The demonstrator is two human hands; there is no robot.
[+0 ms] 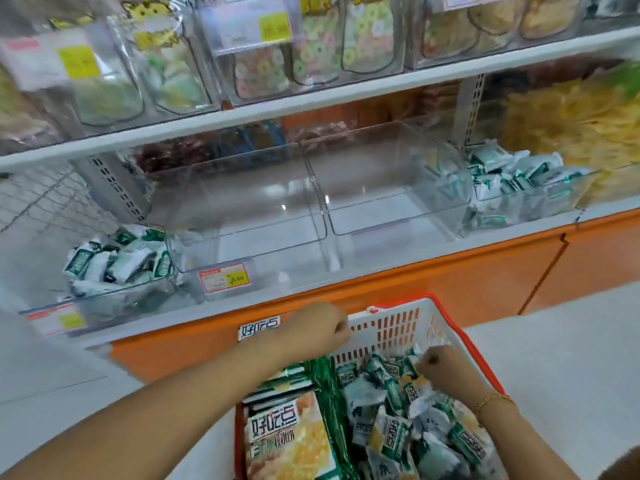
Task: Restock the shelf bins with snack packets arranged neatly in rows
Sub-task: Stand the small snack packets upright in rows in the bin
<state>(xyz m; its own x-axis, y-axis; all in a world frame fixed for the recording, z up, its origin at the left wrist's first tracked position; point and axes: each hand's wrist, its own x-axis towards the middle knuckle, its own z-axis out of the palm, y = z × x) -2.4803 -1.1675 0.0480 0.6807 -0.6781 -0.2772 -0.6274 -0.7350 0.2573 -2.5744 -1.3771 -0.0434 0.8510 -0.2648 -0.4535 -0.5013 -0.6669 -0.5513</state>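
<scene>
The left hand hangs above the far-left corner of the basket, fingers curled tight into a fist with the knuckles turned toward the shelf. A white packet with black lettering juts out just to the left of those curled fingers. They seem to be gripping it, though blur hides the grip itself. The forearm runs back straight from the fist, crossing over the large bag that lies flat in the near-left part of the basket.

The right hand sits lower, wrist bent downward, with a thin bracelet on the wrist. Its fingers are curled under and sunk into the heap of small snack packets, which lie directly beneath and around the fingertips; whether they pinch 1 cannot be told.

Beyond both sets of fingers, up on the shelf, the left clear bin and the right clear bin stand side by side, touching. Further left of the left fingers, a low bin of green-and-white packets; further right of the right fingers, another such bin
</scene>
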